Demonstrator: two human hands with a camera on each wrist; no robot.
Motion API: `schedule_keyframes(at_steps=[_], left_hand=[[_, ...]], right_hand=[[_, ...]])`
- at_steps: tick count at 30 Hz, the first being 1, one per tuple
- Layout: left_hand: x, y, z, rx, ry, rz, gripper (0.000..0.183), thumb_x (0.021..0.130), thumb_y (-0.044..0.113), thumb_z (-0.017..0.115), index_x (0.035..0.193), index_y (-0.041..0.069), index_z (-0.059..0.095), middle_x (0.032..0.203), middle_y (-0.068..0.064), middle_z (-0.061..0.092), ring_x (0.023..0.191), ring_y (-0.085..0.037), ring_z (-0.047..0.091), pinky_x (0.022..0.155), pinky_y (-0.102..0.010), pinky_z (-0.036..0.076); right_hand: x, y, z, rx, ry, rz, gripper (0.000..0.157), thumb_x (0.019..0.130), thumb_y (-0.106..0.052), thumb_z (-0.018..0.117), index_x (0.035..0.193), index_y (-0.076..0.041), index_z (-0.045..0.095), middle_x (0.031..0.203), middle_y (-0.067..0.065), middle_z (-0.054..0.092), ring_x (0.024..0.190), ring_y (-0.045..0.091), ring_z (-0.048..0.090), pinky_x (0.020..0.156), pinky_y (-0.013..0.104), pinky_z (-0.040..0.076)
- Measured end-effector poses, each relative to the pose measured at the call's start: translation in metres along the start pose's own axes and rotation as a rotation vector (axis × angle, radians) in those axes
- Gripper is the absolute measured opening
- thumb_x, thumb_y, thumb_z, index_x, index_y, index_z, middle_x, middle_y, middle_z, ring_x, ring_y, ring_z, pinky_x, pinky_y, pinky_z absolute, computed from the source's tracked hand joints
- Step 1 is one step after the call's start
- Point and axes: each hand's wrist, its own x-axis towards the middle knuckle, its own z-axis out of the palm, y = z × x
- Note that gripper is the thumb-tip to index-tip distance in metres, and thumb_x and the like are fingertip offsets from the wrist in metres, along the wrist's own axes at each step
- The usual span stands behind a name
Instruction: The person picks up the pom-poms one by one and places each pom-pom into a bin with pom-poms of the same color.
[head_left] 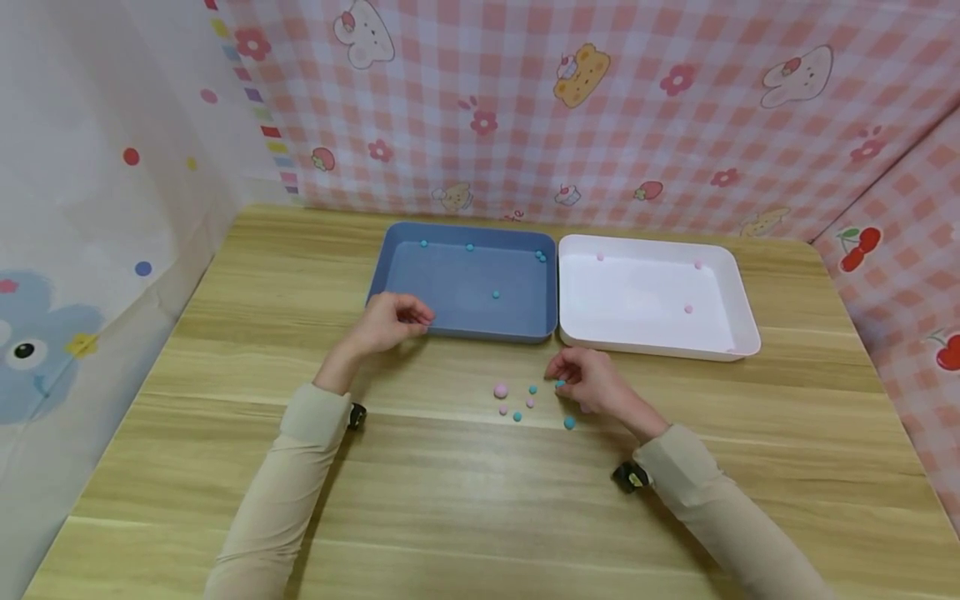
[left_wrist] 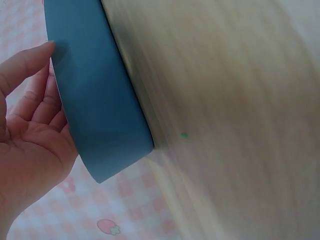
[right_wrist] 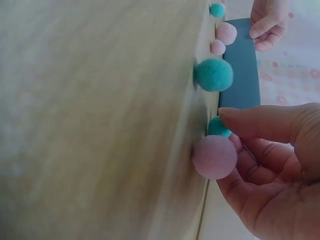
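My right hand is low over the table, its thumb and fingers pinching a small teal pom-pom ball. A larger pink ball sits right beside those fingertips; in the head view the hand mostly hides it. Another teal ball lies just in front of this hand. My left hand is at the front left of the blue tray, fingers loosely bent. In the left wrist view its thumb tip rests at the tray rim, with the other fingers partly hidden behind the wall.
Several pink and teal balls, including a large pink ball, lie between the hands. Several teal balls are inside the blue tray. The white tray adjoins it on the right, with pink balls inside. A checked cloth hangs behind.
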Motion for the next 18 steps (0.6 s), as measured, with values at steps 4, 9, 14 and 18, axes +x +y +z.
schedule_keyframes(at_steps=[4, 9, 14, 18], left_hand=[[-0.001, 0.001, 0.000, -0.010, -0.002, 0.001, 0.013, 0.079, -0.011, 0.065, 0.091, -0.011, 0.067, 0.084, -0.018, 0.068, 0.077, -0.023, 0.063, 0.068, -0.020, 0.048], [-0.001, 0.000, -0.001, -0.001, 0.007, 0.004, 0.011, 0.078, -0.009, 0.066, 0.089, -0.010, 0.068, 0.082, -0.018, 0.068, 0.074, -0.019, 0.062, 0.066, -0.018, 0.047], [-0.001, 0.000, -0.002, 0.008, 0.010, -0.009, 0.009, 0.078, -0.006, 0.068, 0.087, -0.009, 0.068, 0.081, -0.016, 0.068, 0.072, -0.014, 0.060, 0.066, -0.019, 0.047], [0.000, 0.000, -0.002, 0.002, 0.004, -0.025, 0.010, 0.078, -0.006, 0.068, 0.088, -0.009, 0.068, 0.081, -0.014, 0.068, 0.072, -0.012, 0.059, 0.067, -0.019, 0.046]], right_hand=[[-0.001, -0.002, -0.004, 0.029, -0.006, 0.023, 0.019, 0.076, 0.014, 0.064, 0.092, 0.002, 0.065, 0.085, 0.011, 0.064, 0.079, 0.021, 0.058, 0.071, 0.031, 0.051], [-0.002, -0.010, -0.011, 0.078, 0.009, 0.027, 0.019, 0.078, 0.014, 0.062, 0.094, 0.003, 0.064, 0.087, 0.012, 0.063, 0.082, 0.022, 0.058, 0.076, 0.035, 0.052], [0.000, -0.016, -0.018, 0.087, 0.070, -0.077, 0.016, 0.079, 0.011, 0.064, 0.095, 0.005, 0.064, 0.086, 0.012, 0.064, 0.082, 0.023, 0.059, 0.077, 0.036, 0.052], [0.004, -0.021, -0.024, 0.117, 0.099, -0.119, 0.016, 0.081, 0.011, 0.064, 0.097, 0.007, 0.064, 0.090, 0.016, 0.065, 0.083, 0.025, 0.059, 0.076, 0.034, 0.052]])
